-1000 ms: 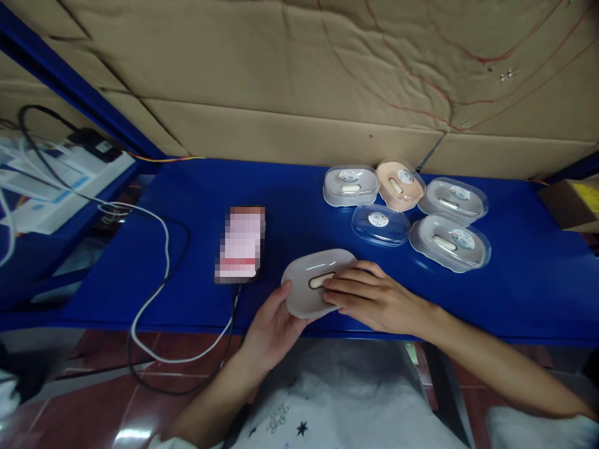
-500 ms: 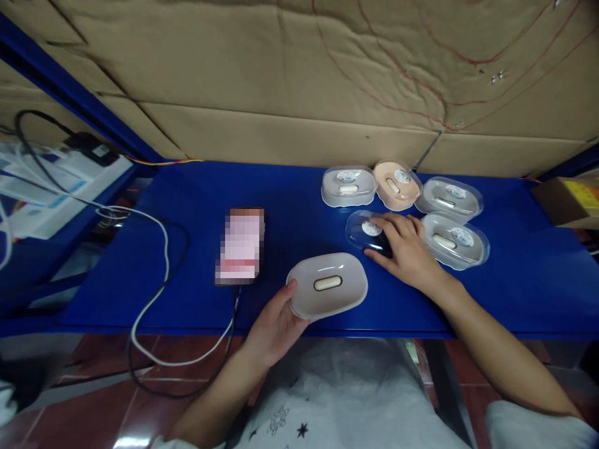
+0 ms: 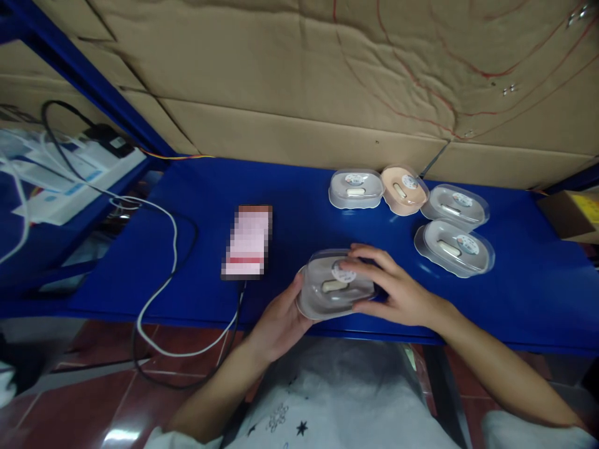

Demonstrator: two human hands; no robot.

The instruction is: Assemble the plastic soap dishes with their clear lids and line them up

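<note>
Grey dish under clear lid

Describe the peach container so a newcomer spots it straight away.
Find the cardboard wall behind the blue table. Along the table's far edge, right of the phone, the peach container sits between two grey containers. All three wear clear lids, but only this one is peach.

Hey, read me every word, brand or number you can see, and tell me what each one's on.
No text can be read.
Round stickers on the clear lids: print too small and blurred.
Phone: pixelated.
Yellow label on the cardboard box: too blurred.
Pale label on the black plug: too small.
</note>
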